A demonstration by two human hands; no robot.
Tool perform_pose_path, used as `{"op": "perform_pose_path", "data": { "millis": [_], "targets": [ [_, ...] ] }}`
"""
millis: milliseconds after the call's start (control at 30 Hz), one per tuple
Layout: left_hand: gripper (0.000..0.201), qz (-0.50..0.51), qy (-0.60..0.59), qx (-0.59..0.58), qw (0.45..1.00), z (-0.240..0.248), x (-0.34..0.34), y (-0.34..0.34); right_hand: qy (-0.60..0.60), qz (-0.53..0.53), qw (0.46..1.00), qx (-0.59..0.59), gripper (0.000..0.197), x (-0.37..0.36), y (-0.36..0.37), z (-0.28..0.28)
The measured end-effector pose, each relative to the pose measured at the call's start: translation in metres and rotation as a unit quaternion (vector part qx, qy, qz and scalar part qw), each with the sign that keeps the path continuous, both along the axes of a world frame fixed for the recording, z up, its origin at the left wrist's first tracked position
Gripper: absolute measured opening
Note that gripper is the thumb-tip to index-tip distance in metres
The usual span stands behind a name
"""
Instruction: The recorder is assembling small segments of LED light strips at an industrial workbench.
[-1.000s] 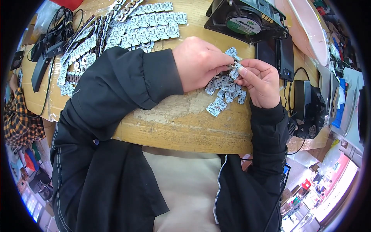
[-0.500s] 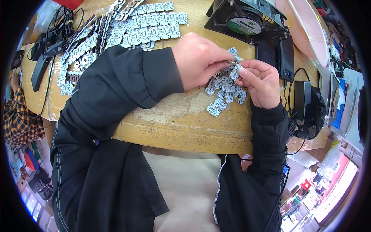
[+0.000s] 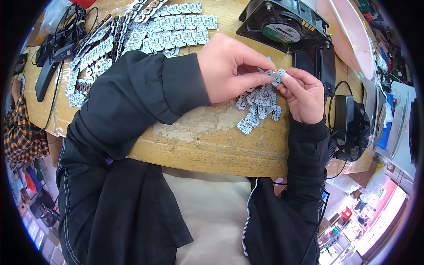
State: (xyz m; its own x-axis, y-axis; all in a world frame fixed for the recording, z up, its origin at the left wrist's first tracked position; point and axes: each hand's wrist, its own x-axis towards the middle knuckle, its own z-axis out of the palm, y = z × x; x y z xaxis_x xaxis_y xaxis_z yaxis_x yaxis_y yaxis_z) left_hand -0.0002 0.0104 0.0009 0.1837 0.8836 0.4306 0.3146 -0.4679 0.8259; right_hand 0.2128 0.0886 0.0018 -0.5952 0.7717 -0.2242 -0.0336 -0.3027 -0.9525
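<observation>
My left hand [image 3: 232, 66] reaches across from the left, thumb and fingertips pinched at the edge of a small white circuit board [image 3: 278, 77]. On the board's other side, my right hand [image 3: 304, 93] grips it between thumb and forefinger, its other fingers curled beneath. The fingertips partly cover the board, so its full outline does not show. Just under both hands lies a loose pile of similar small circuit boards [image 3: 265, 102], white with dark marks. A few of them [image 3: 247, 123] sit a little nearer to me.
Joined strips of boards [image 3: 179, 39] fill the table's far left. A black fan [image 3: 282, 28] stands at the back, beside dark flat devices [image 3: 327, 66]. Black cables and an adapter [image 3: 66, 48] lie far left. Another person's checked sleeve [image 3: 26, 132] shows at the left rim.
The held board has moved slightly up and right and turned between my fingers. My left hand's fingertips have shifted right to meet it, while my right hand has barely moved.
</observation>
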Motion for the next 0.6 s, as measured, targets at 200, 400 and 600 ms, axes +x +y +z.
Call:
{"op": "perform_pose_path", "data": {
  "millis": [200,400,600],
  "targets": [
    [0.013,-0.101,-0.019,-0.029,0.994,0.001,0.002,-0.001,0.012,0.001,1.0,-0.011,0.016,-0.002,-0.005,0.0],
    [0.014,-0.074,-0.025,-0.129,0.989,0.007,0.001,-0.005,-0.039,0.019,0.998,0.045,0.014,0.001,-0.003,0.003],
    [0.017,-0.067,-0.203,-0.295,0.931,0.012,0.003,-0.004,0.011,-0.033,0.994,0.104,0.016,0.004,-0.003,0.011]
  ]
}}
